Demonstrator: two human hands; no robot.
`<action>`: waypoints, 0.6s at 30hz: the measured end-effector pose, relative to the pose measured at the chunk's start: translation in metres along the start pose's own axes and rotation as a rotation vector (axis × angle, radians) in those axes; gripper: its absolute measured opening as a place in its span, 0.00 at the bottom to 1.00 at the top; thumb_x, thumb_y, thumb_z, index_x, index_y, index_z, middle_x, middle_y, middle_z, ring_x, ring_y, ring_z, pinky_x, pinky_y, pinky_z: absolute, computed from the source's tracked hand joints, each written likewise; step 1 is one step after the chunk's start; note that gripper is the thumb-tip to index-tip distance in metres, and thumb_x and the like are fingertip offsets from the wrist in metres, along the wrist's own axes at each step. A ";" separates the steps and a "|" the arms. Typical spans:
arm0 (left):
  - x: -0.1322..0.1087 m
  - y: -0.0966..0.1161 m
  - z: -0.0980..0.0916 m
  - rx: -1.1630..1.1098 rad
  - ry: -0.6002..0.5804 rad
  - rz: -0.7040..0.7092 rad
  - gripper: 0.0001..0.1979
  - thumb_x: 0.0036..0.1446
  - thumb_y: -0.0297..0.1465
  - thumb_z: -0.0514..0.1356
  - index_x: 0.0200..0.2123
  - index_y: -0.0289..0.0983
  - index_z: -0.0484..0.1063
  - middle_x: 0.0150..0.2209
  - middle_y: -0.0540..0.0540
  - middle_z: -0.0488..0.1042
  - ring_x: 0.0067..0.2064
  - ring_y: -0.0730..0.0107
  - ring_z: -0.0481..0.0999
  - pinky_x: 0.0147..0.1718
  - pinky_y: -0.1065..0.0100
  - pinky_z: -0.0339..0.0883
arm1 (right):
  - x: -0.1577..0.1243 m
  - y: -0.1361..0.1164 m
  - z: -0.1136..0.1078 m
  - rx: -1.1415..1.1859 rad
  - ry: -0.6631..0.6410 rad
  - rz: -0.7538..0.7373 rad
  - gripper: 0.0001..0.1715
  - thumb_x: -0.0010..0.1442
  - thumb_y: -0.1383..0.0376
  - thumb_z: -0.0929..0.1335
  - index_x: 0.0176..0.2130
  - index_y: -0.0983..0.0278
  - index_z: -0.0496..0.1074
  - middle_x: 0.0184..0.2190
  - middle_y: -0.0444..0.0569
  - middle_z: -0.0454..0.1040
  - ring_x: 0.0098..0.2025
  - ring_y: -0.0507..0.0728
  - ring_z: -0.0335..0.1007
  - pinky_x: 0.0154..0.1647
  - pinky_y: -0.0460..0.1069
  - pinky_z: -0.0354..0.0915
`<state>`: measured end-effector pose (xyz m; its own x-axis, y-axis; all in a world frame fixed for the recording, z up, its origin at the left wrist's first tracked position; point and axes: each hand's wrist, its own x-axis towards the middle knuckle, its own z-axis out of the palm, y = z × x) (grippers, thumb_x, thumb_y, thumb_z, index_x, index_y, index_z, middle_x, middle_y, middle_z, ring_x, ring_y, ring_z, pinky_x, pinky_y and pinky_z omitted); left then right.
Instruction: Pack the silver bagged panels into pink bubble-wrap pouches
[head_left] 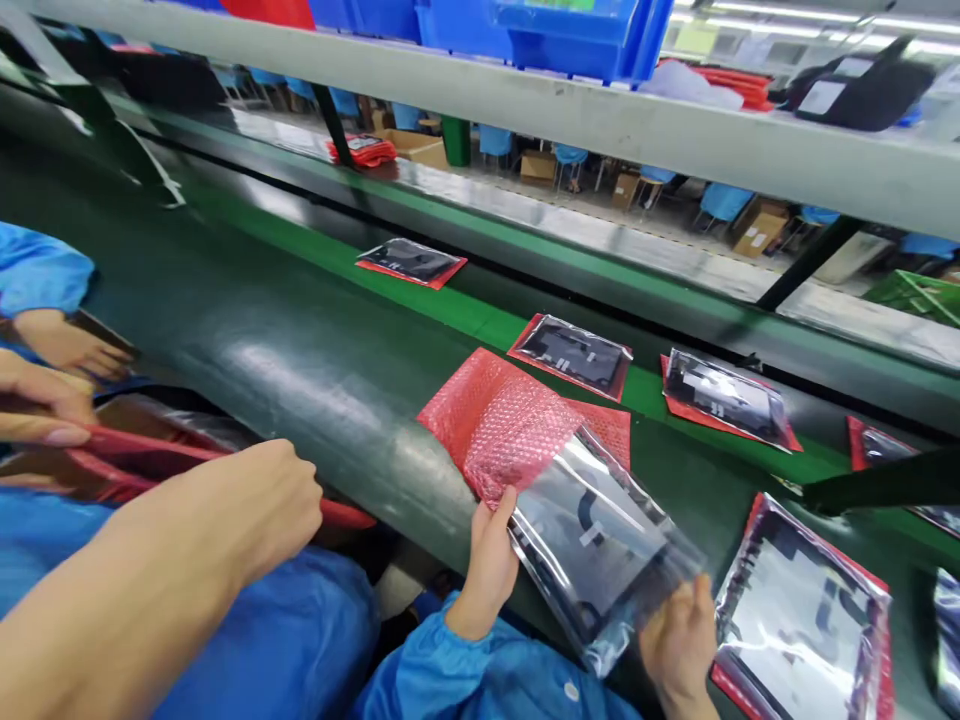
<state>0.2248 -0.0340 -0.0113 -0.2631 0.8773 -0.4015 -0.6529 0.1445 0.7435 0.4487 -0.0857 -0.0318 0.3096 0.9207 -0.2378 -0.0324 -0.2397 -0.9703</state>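
Note:
A red bubble-wrap bag lies on the green conveyor near the middle. A flat silver and black panel in a clear plastic bag is partly inside it, its upper left end covered by the red wrap. My left hand pinches the red bag's lower edge beside the panel. My right hand, somewhat blurred, has its fingers closed on the clear bag's lower right end. Under the panel, another piece of red wrap shows. Just right of my right hand lies another clear-bagged panel on red wrap.
Several bagged panels, including one farther left, lie along the conveyor. At left, a co-worker's hand holds a red bag, with a forearm reaching close by. Blue bins stand on an overhead shelf. A dark post crosses at right.

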 end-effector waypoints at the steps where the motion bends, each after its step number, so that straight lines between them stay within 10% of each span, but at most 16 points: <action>1: 0.002 0.005 0.000 0.023 -0.003 0.007 0.25 0.49 0.48 0.70 0.43 0.37 0.75 0.38 0.45 0.82 0.40 0.59 0.82 0.40 0.61 0.75 | 0.002 -0.004 -0.003 0.107 -0.038 -0.016 0.42 0.55 0.30 0.60 0.43 0.60 0.77 0.42 0.57 0.81 0.48 0.68 0.76 0.42 0.58 0.74; 7: -0.004 0.029 -0.007 0.386 -0.215 -0.007 0.19 0.46 0.46 0.71 0.36 0.39 0.78 0.38 0.45 0.84 0.44 0.54 0.81 0.48 0.56 0.73 | 0.011 -0.048 -0.001 0.095 -0.168 -0.001 0.37 0.52 0.47 0.76 0.53 0.66 0.74 0.42 0.57 0.81 0.37 0.62 0.78 0.33 0.52 0.73; 11: -0.015 0.022 -0.013 0.479 -0.360 0.021 0.28 0.41 0.38 0.74 0.47 0.38 0.77 0.48 0.42 0.82 0.52 0.51 0.79 0.55 0.55 0.69 | 0.003 -0.057 0.022 -0.214 -0.216 -0.137 0.25 0.56 0.46 0.72 0.39 0.65 0.79 0.33 0.53 0.81 0.37 0.62 0.78 0.39 0.52 0.72; 18: -0.017 0.002 -0.033 0.687 -0.260 0.237 0.15 0.52 0.40 0.64 0.39 0.38 0.74 0.38 0.43 0.81 0.42 0.59 0.79 0.46 0.61 0.72 | -0.019 -0.009 0.010 -0.678 -0.230 -0.224 0.27 0.67 0.51 0.53 0.34 0.60 0.73 0.15 0.45 0.70 0.18 0.60 0.71 0.25 0.51 0.65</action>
<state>0.2043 -0.0638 -0.0206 -0.1103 0.9872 -0.1148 0.0096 0.1166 0.9931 0.4334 -0.0978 -0.0194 0.0312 0.9930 -0.1136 0.6241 -0.1081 -0.7739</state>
